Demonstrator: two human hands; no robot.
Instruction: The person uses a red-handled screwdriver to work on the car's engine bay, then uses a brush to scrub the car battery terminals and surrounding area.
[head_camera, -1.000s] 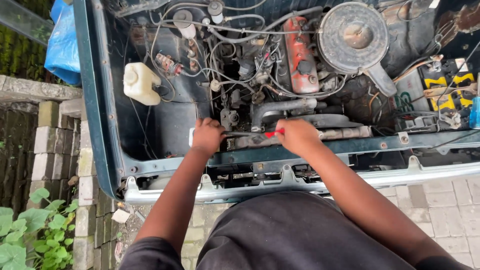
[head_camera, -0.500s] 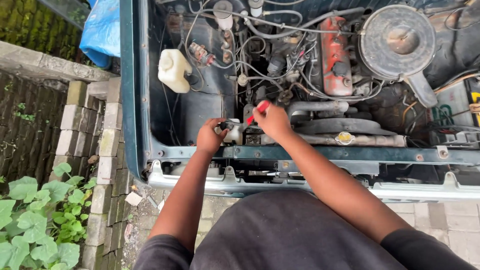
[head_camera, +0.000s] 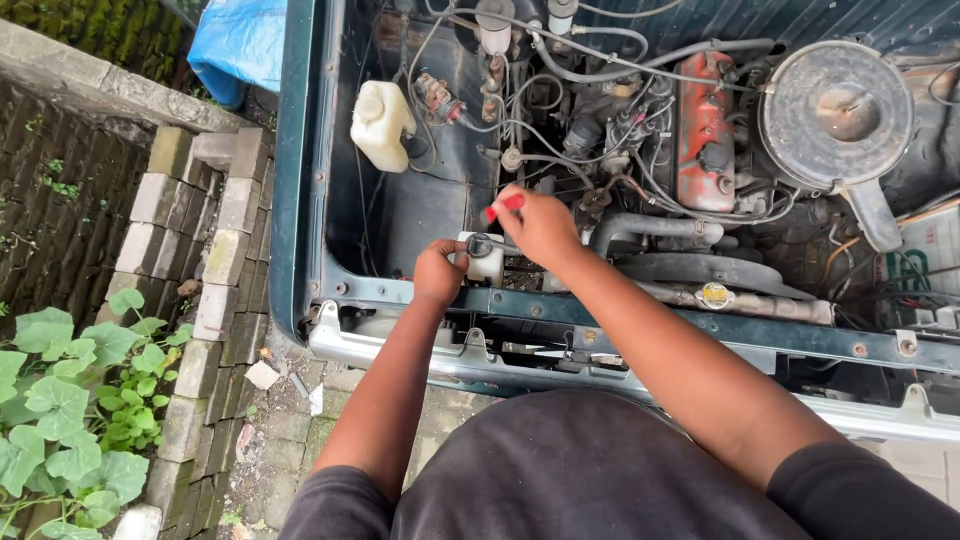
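Two hands (head_camera: 440, 272) (head_camera: 540, 225), one red-handled tool (head_camera: 505, 206)

Red-handled tool's (head_camera: 505, 206) working end behind right hand (head_camera: 540, 228); air cleaner's (head_camera: 838, 115) far side cropped.

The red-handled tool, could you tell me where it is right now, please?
In the head view, the red-handled tool sits in the right hand, left of centre in the engine bay, above the small white container that the left hand touches.

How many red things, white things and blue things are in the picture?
Red: 2, the red tool handle in the right hand and the red metal engine cover.
White: 1, the white plastic tank.
Blue: 1, the blue plastic sheet.
Total: 4
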